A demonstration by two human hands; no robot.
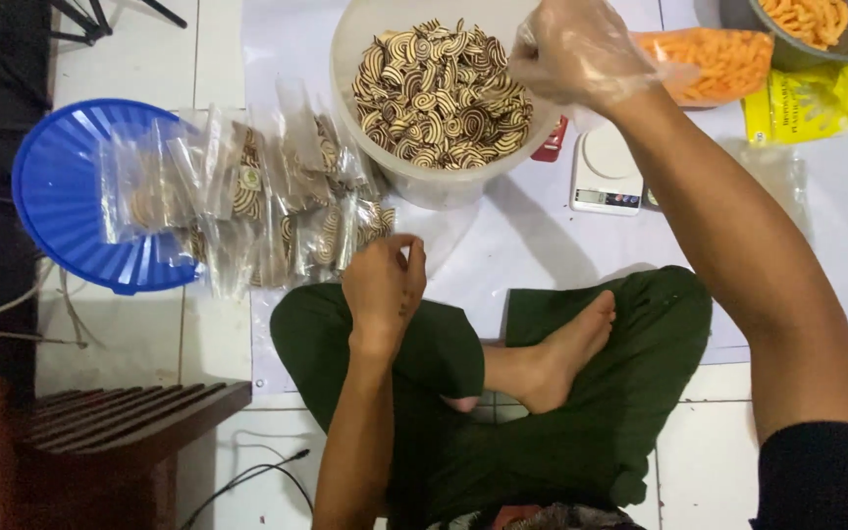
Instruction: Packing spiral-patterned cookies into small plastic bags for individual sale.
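1. One big white tub (414, 177) of brown-and-cream swirl crackers (442, 93) sits on the floor straight ahead of the seated person, just beyond the crossed legs.
2. The right hand (576, 49), gloved in thin clear plastic, hovers over the tub's right rim, nearest the crackers; its grip is bunched, fingers curled, though I cannot tell whether it holds any.
3. The bare left hand (383, 285) hangs nearer the body, below the tub's left edge, fingertips pinched together on nothing that I can make out.
4. Just left of that hand lie small clear packed bags (267, 196), fanned out and spilling onto a blue ribbed lid (61, 186).
5. A small white scale (609, 172) stands right of the tub, under the right forearm.
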